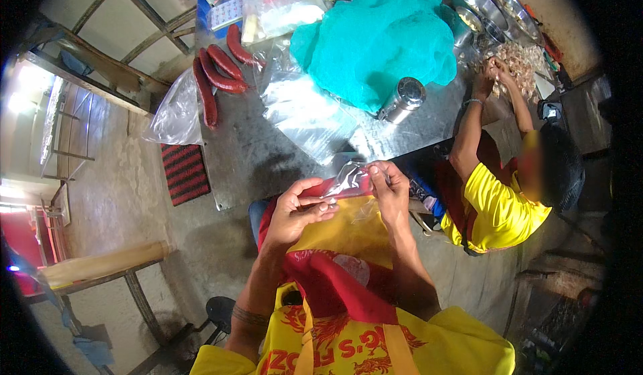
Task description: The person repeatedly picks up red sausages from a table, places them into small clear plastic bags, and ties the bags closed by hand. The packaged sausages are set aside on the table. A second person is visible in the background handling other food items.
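A small clear plastic bag (349,180) is stretched between my hands, just off the near edge of the metal table (241,164). My right hand (389,186) pinches its right end between thumb and fingers. At the bag's left end, my left hand (301,209) has its fingers partly spread, the lower fingertips by the plastic; whether they grip it is unclear. Several red sausages (221,73) lie on the table at the upper left, beside a larger clear plastic bag (176,111). Flat clear plastic sheets (306,111) cover the middle of the tabletop.
Teal netting (377,38) is heaped at the back, with a metal canister (403,99) before it. A co-worker (502,204) sits at the right, hands over a pile of peelings (517,68). Metal bowls (482,6) stand behind. A striped mat (185,174) lies on the floor at left.
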{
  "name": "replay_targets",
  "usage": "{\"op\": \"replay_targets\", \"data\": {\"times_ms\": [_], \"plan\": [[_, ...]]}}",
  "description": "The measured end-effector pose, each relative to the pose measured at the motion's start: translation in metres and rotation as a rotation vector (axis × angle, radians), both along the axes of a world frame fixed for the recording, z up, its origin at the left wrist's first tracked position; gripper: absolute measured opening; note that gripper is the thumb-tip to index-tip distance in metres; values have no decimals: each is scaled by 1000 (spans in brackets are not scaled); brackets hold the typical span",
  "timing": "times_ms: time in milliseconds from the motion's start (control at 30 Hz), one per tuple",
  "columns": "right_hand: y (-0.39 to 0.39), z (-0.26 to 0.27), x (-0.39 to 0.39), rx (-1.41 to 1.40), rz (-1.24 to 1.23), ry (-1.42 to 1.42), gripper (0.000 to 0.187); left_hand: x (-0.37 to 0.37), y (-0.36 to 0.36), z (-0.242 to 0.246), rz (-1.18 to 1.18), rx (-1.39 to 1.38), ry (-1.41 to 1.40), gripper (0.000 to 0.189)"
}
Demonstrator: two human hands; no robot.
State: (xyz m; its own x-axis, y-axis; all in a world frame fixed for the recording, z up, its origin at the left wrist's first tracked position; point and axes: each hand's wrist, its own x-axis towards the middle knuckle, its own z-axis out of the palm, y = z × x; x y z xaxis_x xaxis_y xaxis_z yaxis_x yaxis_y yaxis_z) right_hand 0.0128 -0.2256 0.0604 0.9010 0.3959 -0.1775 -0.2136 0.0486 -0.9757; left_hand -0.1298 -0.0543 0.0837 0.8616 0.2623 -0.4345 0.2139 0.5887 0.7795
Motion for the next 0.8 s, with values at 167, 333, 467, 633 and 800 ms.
{"op": "replay_targets", "data": {"times_ms": [167,333,467,633,800], "plan": [[-2,1,-1,-26,-26,29,16,-3,5,-12,-100,100,139,48],[-4,2,-4,-63,-10,-30,14,1,1,-20,-6,93,-109,55],[-6,1,-7,-43,2,-66,14,1,-2,-12,-78,-206,-171,59],[-7,0,-11,-81,-12,-79,15,-1,3,-6,-171,29,69,50],[-8,2,-13,-56,19,-78,15,3,-4,-10,-34,253,123,45]]}}
